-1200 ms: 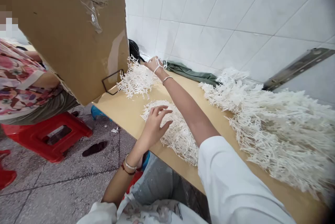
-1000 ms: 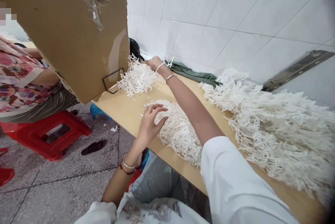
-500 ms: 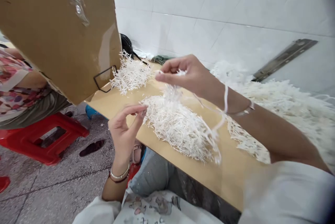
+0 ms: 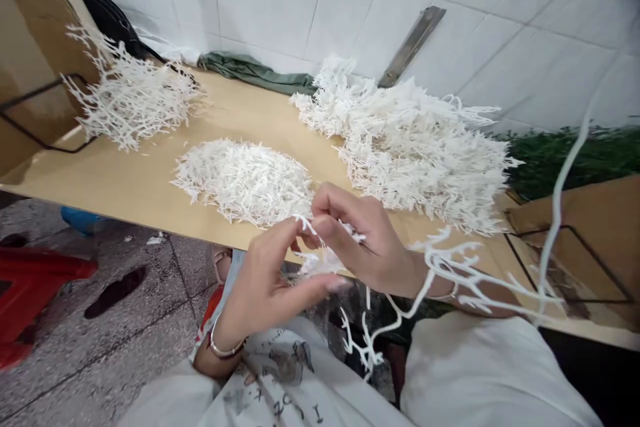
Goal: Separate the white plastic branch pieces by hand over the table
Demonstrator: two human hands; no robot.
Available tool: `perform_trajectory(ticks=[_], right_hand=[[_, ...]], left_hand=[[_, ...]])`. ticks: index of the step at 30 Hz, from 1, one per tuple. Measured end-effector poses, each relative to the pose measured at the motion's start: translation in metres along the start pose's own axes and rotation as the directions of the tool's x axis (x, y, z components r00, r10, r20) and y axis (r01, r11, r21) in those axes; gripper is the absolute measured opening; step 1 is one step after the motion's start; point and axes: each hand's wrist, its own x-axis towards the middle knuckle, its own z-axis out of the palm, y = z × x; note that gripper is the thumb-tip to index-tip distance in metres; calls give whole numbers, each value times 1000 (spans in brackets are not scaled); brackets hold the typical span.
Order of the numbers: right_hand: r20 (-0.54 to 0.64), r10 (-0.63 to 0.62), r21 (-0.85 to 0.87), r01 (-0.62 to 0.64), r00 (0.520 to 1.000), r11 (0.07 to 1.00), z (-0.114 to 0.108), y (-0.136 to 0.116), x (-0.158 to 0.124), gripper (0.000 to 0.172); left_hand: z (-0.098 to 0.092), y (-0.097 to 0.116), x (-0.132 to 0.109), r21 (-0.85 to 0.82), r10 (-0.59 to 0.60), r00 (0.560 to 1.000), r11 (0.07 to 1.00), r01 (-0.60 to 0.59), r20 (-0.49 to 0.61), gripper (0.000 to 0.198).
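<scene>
My right hand (image 4: 357, 234) is closed, pinching white branched plastic sprigs (image 4: 353, 232) between thumb and fingers. Close against it, my left hand (image 4: 273, 280) has curled fingers around part of the same white pieces, its thumb pointing right beneath them. The left fingertips are partly hidden. Long white stems trail from beside my right hand: one branched sprig (image 4: 367, 350) hangs below it, another (image 4: 450, 267) lies across my right wrist. Just behind both hands, a heap of small white sprigs (image 4: 245, 180) lies on the tan tabletop (image 4: 165, 190).
A larger white heap (image 4: 415, 147) stands against the tiled wall, and a looser one (image 4: 135, 94) lies at the left. Cardboard panels (image 4: 600, 234) flank the table. Green cloth (image 4: 255, 70) lies along the wall. A red stool (image 4: 40, 287) stands on the floor at left.
My view has swung right. My right hand has come down from above the middle heap toward my body, and my left hand has joined it at the white sprigs.
</scene>
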Motion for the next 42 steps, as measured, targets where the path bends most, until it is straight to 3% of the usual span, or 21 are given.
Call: perform_trajectory(ticks=[2,4,6,8,10,12,15,17,19,22,24,28,31,33,38,40,42], right_hand=[[39,81,22,-82,996,996,-2,12,-5,37],[158,168,61,-179,973,982,-5,24,-11,45],[339,220,137,-279,915,950,-8,33,-18,51],[468,242,207,-372,850,905,-9,39,-26,46],[529,288,239,-466,798,852,-10,42,-35,37],[518,360,246,-538,776,806,-9,44,-42,32],[411,397,255,-521,821,814,-6,45,-45,28],[361,340,261,-444,869,857,-4,47,-43,27],[329,282,258,-373,901,891,-2,50,-39,27],[281,274,215,-339,920,916,-3,55,-35,30],[266,291,135,-334,919,933,-5,59,-35,33],[222,291,-39,-290,931,956,-4,62,-36,38],[234,282,35,-297,931,954,-3,64,-34,38],[314,289,131,-343,904,930,-3,66,-33,36],[537,244,260,-434,807,863,-3,70,-32,28],[528,224,283,-418,819,863,-3,69,-32,23],[451,232,270,-379,862,885,-2,67,-32,23]], left_hand=[[10,-4,-4,24,-69,998,997,69,6,12],[16,-7,-8,15,-125,992,992,125,1,16],[18,-10,-13,-16,-142,990,990,141,-14,22],[20,-14,-20,-60,-163,986,985,161,-20,26],[21,-20,-26,-160,-205,978,965,206,27,31],[25,-25,-32,-315,-253,962,909,273,104,36],[32,-29,-34,-490,-308,939,802,341,151,40],[36,-28,-33,-493,-365,923,785,376,121,41],[39,-27,-31,-419,-393,916,821,388,80,40],[39,-28,-31,-262,-314,948,912,316,52,33],[38,-32,-32,-233,-280,957,928,290,77,30],[36,-42,-38,-348,-379,918,850,395,114,29],[33,-47,-38,-414,-428,897,801,432,108,26],[31,-48,-37,-454,-439,890,773,443,121,28],[30,-54,-39,-547,-429,842,640,539,326,34],[33,-57,-42,-584,-415,835,597,550,362,38],[36,-59,-45,-591,-435,849,615,523,299,43]])
